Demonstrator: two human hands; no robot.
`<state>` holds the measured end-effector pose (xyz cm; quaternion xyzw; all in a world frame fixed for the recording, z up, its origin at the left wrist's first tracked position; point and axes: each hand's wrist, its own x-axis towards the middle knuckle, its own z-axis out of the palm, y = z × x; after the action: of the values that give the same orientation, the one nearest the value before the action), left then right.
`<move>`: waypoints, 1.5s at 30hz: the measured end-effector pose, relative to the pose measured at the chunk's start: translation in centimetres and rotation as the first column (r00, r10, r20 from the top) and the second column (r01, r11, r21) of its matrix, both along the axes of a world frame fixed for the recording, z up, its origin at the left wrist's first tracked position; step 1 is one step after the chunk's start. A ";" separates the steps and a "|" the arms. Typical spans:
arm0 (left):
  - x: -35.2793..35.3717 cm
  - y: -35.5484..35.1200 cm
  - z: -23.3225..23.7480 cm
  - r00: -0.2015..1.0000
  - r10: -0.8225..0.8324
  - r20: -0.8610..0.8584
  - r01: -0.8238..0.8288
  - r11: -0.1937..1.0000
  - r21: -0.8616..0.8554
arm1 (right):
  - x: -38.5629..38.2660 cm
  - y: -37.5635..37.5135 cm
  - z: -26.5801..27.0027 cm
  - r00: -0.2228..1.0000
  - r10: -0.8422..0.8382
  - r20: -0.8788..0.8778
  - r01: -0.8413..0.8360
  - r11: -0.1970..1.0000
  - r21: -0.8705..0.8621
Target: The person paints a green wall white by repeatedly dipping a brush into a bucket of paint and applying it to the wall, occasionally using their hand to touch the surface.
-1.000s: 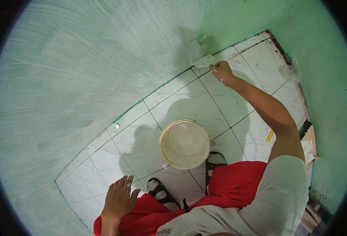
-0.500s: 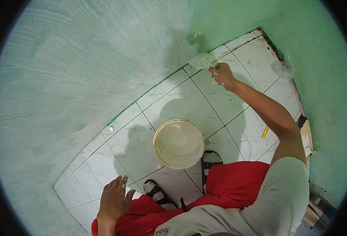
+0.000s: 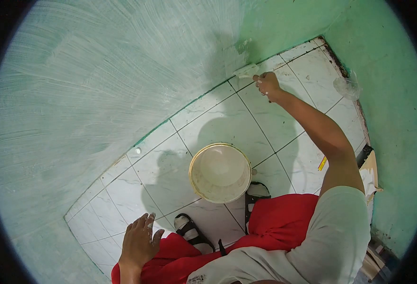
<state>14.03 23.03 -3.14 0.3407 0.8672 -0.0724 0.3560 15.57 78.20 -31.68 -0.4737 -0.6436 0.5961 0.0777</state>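
My right hand (image 3: 268,85) is closed around the handle of a wide, pale-smeared putty knife (image 3: 247,71). The blade is at the foot of the green wall (image 3: 284,23), where it meets the floor tiles. White smears mark the fingers. My left hand (image 3: 140,237) is held over my left knee, fingers stretched and apart, with white smears and nothing in it. A round bucket (image 3: 195,182) with a yellowish rim stands on the floor between my feet and the wall; its inside looks whitish.
White streaks cover the wall (image 3: 99,71) to the left. A crumpled clear plastic bag (image 3: 347,87) lies by the right wall. Near my right elbow are a yellow strip (image 3: 322,164) and a torn board (image 3: 369,173). A small white cap-like object (image 3: 138,150) lies near the left wall.
The putty knife has tilted, so its blade shows narrower against the wall base. The whole view has shifted slightly. My left hand stays about where it was.
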 end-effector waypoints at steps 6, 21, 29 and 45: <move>-0.2 0.3 -0.5 0.998 -0.055 -0.028 0.056 0.998 0.019 | 3.4 0.4 4.7 0.991 0.041 -0.128 -0.051 0.995 -0.080; -0.5 0.8 -0.3 1.000 -0.026 0.003 0.026 1.000 -0.010 | 3.5 -1.8 5.0 0.762 0.465 0.450 -0.637 0.415 0.650; -0.1 0.1 -0.1 1.000 -0.006 0.002 0.006 1.000 0.001 | 0.2 -1.2 4.4 0.770 0.432 0.469 -0.633 0.433 0.641; 0.3 -0.8 0.4 0.993 -0.112 -0.045 0.116 0.989 0.092 | 1.5 -2.8 31.0 0.891 0.343 0.296 -0.393 0.258 0.883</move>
<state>14.30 22.23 -2.76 0.4047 0.8555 -0.0584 0.3178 17.08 75.40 -0.72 -0.1955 -0.9576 0.1180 0.1758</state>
